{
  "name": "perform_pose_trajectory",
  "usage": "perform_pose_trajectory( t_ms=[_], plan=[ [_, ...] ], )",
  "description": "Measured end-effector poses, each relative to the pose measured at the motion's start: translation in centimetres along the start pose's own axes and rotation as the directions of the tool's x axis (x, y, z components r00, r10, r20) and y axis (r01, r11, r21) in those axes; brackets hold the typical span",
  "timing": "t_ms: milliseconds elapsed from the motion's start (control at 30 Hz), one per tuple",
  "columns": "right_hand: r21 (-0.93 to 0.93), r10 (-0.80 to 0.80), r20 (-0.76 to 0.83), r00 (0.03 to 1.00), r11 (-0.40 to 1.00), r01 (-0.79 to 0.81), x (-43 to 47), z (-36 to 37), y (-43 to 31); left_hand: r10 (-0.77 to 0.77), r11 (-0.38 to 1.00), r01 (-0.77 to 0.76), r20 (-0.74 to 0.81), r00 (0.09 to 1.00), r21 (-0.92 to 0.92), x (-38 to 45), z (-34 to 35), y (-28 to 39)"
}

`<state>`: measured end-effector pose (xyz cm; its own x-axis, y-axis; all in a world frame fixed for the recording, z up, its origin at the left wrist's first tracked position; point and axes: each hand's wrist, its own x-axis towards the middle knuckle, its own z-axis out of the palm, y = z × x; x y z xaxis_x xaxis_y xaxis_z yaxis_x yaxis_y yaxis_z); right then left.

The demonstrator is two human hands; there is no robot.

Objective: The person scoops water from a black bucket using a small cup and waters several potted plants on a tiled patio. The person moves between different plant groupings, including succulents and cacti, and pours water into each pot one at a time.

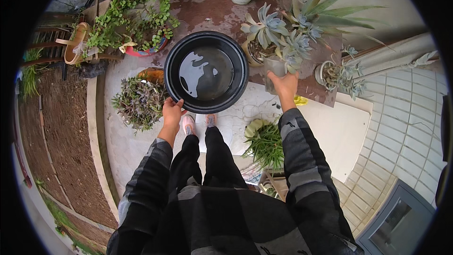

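Observation:
A round black basin (205, 107) with shallow, reflecting water inside sits at the front of a reddish-brown tabletop (203, 10). My left hand (171, 114) grips its near left rim, thumb on top. Right of the basin, my right hand (286, 86) is wrapped around a cloudy translucent plastic cup (273, 71). Whether the cup holds anything cannot be seen. Just behind the cup stands a potted rosette succulent (267, 24), its blue-grey leaves hanging over the cup and my right fingers. The bottom of the cup is partly hidden by my hand.
Trailing green jade-like plants (138, 17) fill the back left. Aloe (329, 10) spreads at the back right, with another potted succulent (329, 74) near the table's right edge. Below are a purple-leaved plant (141, 101) and a spiky green plant (267, 145). A raised border (97, 131) edges the soil bed.

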<state>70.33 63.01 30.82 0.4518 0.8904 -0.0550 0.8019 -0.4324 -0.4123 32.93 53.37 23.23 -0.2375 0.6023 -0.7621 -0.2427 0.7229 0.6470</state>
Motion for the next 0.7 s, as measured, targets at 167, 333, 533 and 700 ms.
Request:
perform_pose_trajectory(
  t_ms=[167,333,533,700],
  plan=[
    [-0.01,-0.014,-0.039,0.999,1.0,0.014,0.4,0.9,0.2,0.028,1.0,-0.028,-0.018,0.999,-0.002,-0.3,0.4,-0.1],
    [0.033,-0.022,-0.063,0.998,0.999,0.024,1.0,1.3,0.3,0.034,0.999,-0.034,-0.019,0.999,0.019,-0.3,0.4,0.1],
    [-0.182,-0.024,0.054,0.998,0.983,0.033,1.7,0.5,-0.7,0.025,0.999,-0.024,-0.036,0.999,0.021,-0.2,0.3,-0.3],
    [-0.197,0.024,0.077,0.997,0.98,-0.008,1.7,0.1,-1.6,-0.004,0.999,0.008,-0.08,0.997,0.053,0.0,0.5,-0.8]
  ],
)
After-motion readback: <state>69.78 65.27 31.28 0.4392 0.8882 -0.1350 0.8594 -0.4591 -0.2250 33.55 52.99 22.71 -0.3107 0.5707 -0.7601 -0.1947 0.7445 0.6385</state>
